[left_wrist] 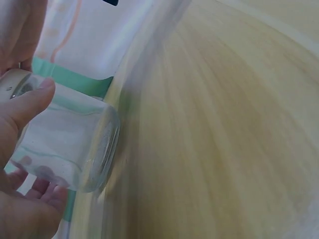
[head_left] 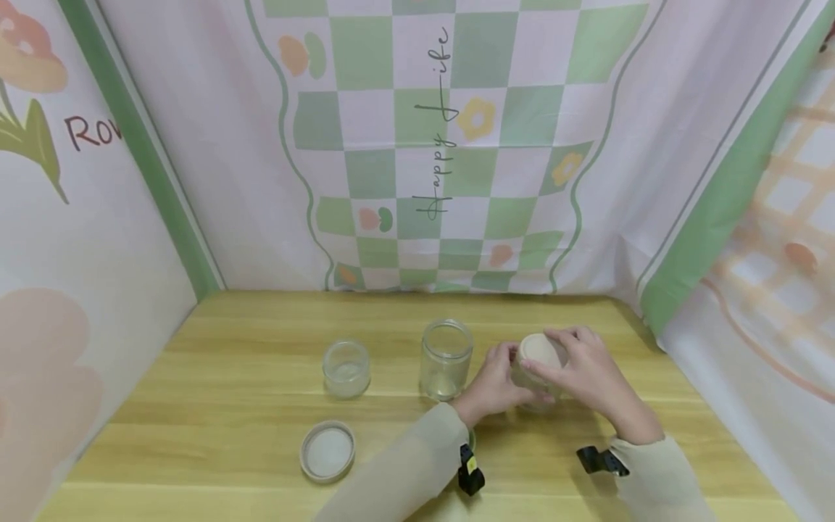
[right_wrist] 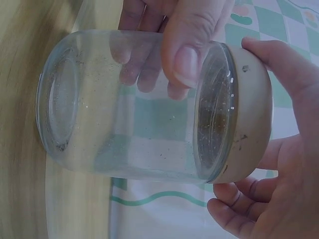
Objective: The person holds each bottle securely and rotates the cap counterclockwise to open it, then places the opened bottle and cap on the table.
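On the right side of the table stands a clear glass jar [right_wrist: 129,144] topped by a cream-coloured lid [head_left: 538,350]. My left hand [head_left: 494,386] grips the jar's body, thumb on the near side and fingers round the far side. My right hand [head_left: 590,373] holds the lid by its edge, thumb and fingers spread around it. The right wrist view shows the lid seated on the jar's mouth, with small dark marks on its side. Through the glass, the left fingers show, and no contents are visible inside.
Left of my hands stand a tall lidless glass jar [head_left: 446,362] and a shorter glass jar [head_left: 346,371]. Nearer the front lies a round lid [head_left: 328,451], its pale inner side up. A green-rimmed thing [head_left: 472,439] is mostly hidden under my left forearm. Patterned curtains border the wooden table [head_left: 215,406].
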`<state>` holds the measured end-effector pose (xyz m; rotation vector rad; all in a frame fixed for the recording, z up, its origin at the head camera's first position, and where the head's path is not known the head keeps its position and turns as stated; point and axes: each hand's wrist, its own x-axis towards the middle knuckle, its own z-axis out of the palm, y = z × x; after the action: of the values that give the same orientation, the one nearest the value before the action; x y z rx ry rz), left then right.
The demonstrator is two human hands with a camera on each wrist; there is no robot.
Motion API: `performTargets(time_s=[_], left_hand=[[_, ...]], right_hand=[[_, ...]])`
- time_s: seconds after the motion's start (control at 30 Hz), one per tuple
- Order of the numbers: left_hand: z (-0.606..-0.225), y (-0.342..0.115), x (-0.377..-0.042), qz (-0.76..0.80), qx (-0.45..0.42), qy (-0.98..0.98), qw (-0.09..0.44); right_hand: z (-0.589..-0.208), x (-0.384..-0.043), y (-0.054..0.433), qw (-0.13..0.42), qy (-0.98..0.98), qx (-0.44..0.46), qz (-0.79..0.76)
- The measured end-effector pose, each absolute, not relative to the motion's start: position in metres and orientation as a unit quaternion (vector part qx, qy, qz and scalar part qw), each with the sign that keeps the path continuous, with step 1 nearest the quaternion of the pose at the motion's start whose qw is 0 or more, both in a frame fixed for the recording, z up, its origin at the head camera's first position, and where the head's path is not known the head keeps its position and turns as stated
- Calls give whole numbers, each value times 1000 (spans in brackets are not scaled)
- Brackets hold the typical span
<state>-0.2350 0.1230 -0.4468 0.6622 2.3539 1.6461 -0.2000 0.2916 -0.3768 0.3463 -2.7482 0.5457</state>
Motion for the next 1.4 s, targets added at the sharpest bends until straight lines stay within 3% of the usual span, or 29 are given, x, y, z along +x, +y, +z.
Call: performTargets(time_s=[0.37, 0.83, 1.13, 1.4], left_hand=[[-442, 122, -233, 557, 220, 793, 111], [-442, 120, -233, 562, 225, 786, 124], [-442, 123, -234, 555, 219, 792, 128], [-444, 124, -233, 555, 228, 791, 122]], right_hand=[[-380, -203, 297, 166, -953, 153, 202], [-373, -214, 323, 26, -930, 226, 287], [-374, -219, 329, -17, -900, 279, 335], [-377, -221, 332, -17, -893, 295, 339]])
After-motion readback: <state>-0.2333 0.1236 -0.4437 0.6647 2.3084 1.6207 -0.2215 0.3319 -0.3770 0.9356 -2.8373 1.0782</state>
